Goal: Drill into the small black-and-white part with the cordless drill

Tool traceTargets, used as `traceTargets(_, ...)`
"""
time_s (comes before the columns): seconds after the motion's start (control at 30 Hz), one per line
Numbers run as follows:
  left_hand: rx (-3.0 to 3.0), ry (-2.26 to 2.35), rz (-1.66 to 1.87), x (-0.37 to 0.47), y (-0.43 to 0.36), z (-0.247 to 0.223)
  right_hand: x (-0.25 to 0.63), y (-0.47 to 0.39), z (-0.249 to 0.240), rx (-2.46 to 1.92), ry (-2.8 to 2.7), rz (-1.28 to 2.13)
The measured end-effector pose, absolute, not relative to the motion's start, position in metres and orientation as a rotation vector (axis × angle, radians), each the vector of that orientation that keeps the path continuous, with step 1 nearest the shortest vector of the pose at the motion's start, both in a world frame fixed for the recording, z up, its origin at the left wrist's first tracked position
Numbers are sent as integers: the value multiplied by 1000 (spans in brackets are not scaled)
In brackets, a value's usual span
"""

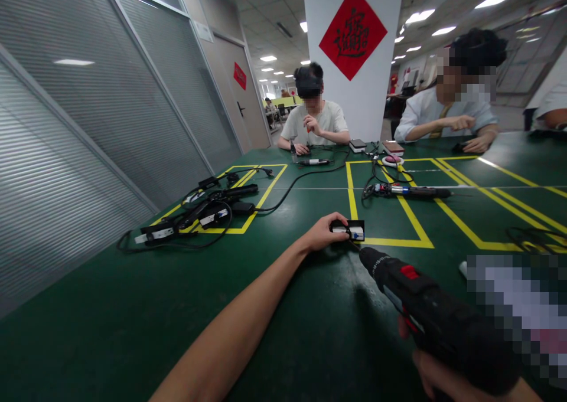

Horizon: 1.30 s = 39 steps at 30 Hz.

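Two grips: left hand [323,234] on black-and-white part [357,232], right hand [433,371] on drill [410,293]. Risks jabbed fingertips [342,237] from skidding bit [355,247].

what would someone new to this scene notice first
Probably the big black and red power drill in the right hand, slanting in from the lower right toward the small black and white part that the left hand holds on the green table. Next, the red diamond sign with dark characters on the white pillar straight ahead.
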State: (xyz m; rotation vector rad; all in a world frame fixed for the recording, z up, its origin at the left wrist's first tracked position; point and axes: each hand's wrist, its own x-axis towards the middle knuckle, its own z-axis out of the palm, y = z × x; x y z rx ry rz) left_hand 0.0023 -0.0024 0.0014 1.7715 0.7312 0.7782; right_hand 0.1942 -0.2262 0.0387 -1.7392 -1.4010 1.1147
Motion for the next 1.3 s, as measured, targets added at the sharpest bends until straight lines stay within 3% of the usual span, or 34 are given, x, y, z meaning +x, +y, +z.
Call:
traceTargets(0.27, 1815, 735, 815, 0, 1, -3, 203, -222, 13, -1534, -1254, 1225)
traceTargets(0.67, 1777, 762, 746, -1, 2, -4, 194, -225, 31, -1624, -1479, 1080)
traceTargets(1.3, 1773, 835, 702, 1, 2, -1, 207, -221, 31, -1385, -1371, 1488)
